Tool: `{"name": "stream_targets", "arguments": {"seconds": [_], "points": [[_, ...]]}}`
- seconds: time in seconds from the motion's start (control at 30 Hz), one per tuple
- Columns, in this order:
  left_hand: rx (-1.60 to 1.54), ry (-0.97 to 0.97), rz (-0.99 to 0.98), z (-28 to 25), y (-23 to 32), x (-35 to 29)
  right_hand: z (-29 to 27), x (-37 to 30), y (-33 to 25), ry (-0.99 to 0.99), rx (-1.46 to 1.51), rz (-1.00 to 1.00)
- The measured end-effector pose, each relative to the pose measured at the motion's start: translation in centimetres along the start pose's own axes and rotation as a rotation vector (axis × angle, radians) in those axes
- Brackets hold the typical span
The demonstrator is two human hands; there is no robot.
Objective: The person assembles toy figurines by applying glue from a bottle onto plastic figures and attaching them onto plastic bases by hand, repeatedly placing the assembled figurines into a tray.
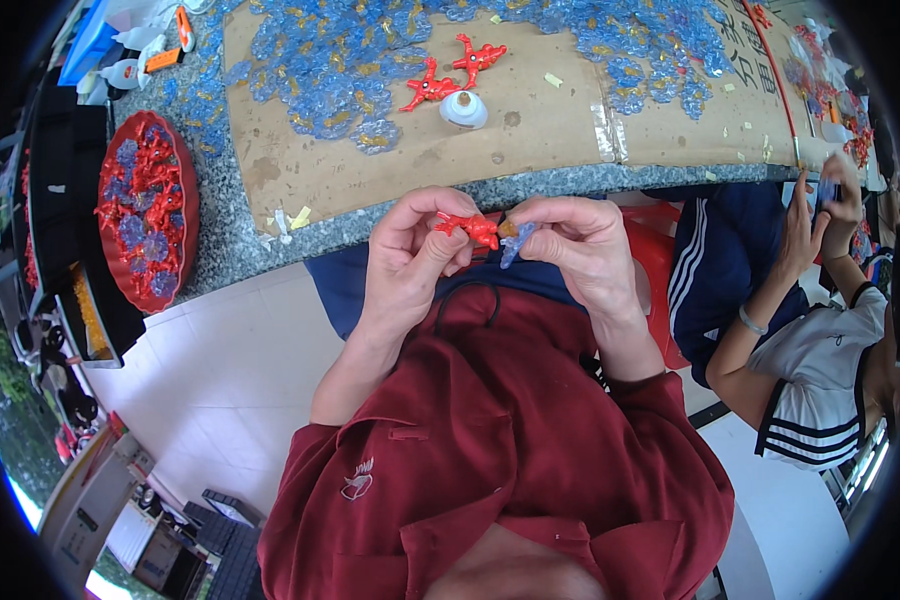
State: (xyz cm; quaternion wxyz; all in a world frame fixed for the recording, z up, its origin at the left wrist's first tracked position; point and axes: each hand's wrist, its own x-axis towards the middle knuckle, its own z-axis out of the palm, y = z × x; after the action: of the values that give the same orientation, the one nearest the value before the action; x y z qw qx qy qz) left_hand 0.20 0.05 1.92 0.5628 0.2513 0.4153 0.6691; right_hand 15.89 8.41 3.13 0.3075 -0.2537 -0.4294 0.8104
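Note:
In front of my chest, my left hand (410, 255) pinches a small red plastic figure (473, 229) between thumb and fingers. My right hand (585, 250) grips a translucent blue plastic piece (516, 243) with a yellowish part. The two pieces meet or nearly meet between my fingertips; whether they are joined I cannot tell. Just beyond my hands, on the cardboard (370, 185), a white round bottle with a nozzle (464, 109) stands beside two more red figures, one nearer (429, 87) and one farther (479, 60).
Translucent blue pieces (330, 65) cover the cardboard's far side. At the left a red scalloped tray (187, 215) holds red figures and blue pieces. An orange cutter (163, 61) lies at the far left. A co-worker's hands (820, 215) are busy at the right.

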Motion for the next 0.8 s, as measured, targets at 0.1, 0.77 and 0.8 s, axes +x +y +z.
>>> {"name": "stream_targets", "arguments": {"seconds": [0.1, 0.77, 0.8], "points": [[0.008, -0.023, 0.003, -0.3, -0.1, 0.0, 0.0, 0.0, 0.1, -0.002, 0.008, 0.024], [0.032, 0.002, 0.049, -0.2, -0.8, -0.3, 1.1, -0.9, 0.4, 0.067, -0.282, -0.151], [0.018, -0.005, 0.066, -0.2, -0.8, -0.3, 1.3, -1.0, 0.3, 0.105, -0.172, -0.045]]}}
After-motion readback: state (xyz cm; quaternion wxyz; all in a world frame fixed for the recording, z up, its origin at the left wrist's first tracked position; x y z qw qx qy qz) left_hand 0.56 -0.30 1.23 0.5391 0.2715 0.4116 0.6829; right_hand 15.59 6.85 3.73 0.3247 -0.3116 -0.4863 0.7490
